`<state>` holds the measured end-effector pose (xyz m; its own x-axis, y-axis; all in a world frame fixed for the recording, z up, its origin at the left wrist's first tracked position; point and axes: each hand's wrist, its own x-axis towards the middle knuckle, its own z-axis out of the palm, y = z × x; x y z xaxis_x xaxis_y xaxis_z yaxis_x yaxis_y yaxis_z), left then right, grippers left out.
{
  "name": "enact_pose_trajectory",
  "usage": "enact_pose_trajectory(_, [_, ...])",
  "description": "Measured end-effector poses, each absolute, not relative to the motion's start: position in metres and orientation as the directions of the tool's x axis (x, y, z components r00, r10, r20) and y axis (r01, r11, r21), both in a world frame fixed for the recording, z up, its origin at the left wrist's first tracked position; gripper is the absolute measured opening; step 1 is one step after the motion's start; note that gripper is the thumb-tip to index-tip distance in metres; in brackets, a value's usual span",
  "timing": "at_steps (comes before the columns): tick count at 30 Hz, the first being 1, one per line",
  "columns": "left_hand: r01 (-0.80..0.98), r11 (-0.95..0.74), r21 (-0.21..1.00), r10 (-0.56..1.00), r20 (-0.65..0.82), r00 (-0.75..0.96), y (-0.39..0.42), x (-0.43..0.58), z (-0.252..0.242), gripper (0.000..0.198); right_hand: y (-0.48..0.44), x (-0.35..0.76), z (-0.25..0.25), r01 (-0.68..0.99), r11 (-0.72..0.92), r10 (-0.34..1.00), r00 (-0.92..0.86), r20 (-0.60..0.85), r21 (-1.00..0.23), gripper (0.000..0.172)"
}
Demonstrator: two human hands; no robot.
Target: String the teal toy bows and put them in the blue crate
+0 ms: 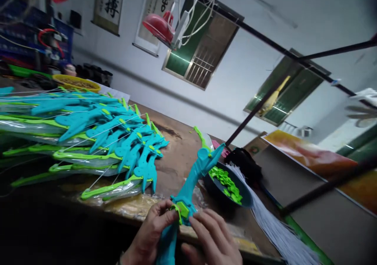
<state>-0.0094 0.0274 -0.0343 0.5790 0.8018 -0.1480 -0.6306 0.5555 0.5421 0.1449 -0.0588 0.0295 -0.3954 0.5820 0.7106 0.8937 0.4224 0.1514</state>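
Note:
A long blue plastic piece (192,177) lies over the table's front edge, its forked end pointing away from me. Near its middle sits a green hexagonal part (183,209). My left hand (150,233) pinches a small curved green part (178,214) between thumb and forefinger, right beside the hexagon. On the other side, my right hand (212,235) has its fingers apart, the fingertips touching the blue piece's edge. What lies under the left palm is hidden.
A large pile of blue and green strung pieces (129,139) covers the table's left. Right of the blue piece stand a dark bowl (249,199) of green parts and a bundle of white strings (273,225). A red lamp (159,25) hangs above.

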Motion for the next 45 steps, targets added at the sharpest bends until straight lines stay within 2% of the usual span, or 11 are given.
enact_pose_trajectory(4, [-0.635,0.446,0.631,0.868,-0.130,0.480,0.041,-0.025,-0.029,0.034,-0.005,0.127,0.034,0.781,0.528,0.470,-0.596,0.651,0.333,0.027])
enact_pose_trajectory(9, [-0.602,0.359,0.714,0.912,-0.132,0.387,0.051,-0.039,-0.020,0.029,0.033,0.115,0.021,0.666,0.718,0.390,-0.627,0.674,0.204,0.026])
enact_pose_trajectory(15, [-0.676,0.329,0.659,0.922,-0.068,0.382,0.045,-0.037,-0.018,0.027,0.043,0.116,0.026,0.600,0.799,0.365,-0.553,0.749,0.054,0.025])
enact_pose_trajectory(20, [-0.691,0.329,0.644,0.925,-0.070,0.374,0.030,-0.030,-0.012,0.038,0.012,0.153,0.054,0.542,0.704,0.596,-0.100,0.797,-0.459,0.021])
enact_pose_trajectory(23, [-0.709,0.270,0.652,0.946,-0.044,0.321,0.022,-0.032,-0.001,0.060,-0.013,0.175,0.062,0.288,0.511,0.846,-0.003,0.533,-0.810,0.032])
enact_pose_trajectory(26, [-0.743,0.241,0.624,0.949,0.010,0.317,0.014,-0.035,0.014,0.052,-0.032,0.185,0.061,-0.008,0.261,0.962,-0.075,0.261,-0.965,0.040])
enact_pose_trajectory(30, [-0.762,0.346,0.547,0.901,0.032,0.432,0.005,-0.031,0.036,0.051,-0.046,0.188,0.057,-0.194,0.088,0.977,-0.175,0.123,-0.977,0.046])
enact_pose_trajectory(34, [-0.804,0.391,0.448,0.898,0.006,0.440,-0.014,-0.022,0.059,0.028,-0.052,0.189,0.062,-0.207,0.114,0.951,-0.260,0.167,-0.972,0.054])
enact_pose_trajectory(36, [-0.800,0.401,0.445,0.895,-0.003,0.447,-0.028,-0.018,0.067,0.034,-0.056,0.187,0.067,-0.221,0.154,0.925,-0.309,0.219,-0.963,0.052])
enact_pose_trajectory(40, [-0.767,0.434,0.471,0.879,-0.036,0.475,-0.048,-0.014,0.066,0.049,-0.064,0.180,0.078,-0.219,0.324,0.852,-0.355,0.384,-0.920,0.035])
enact_pose_trajectory(45, [-0.709,0.499,0.499,0.836,-0.060,0.546,-0.060,-0.011,0.046,0.045,-0.061,0.178,0.097,0.108,0.729,0.644,-0.443,0.623,-0.676,0.022])
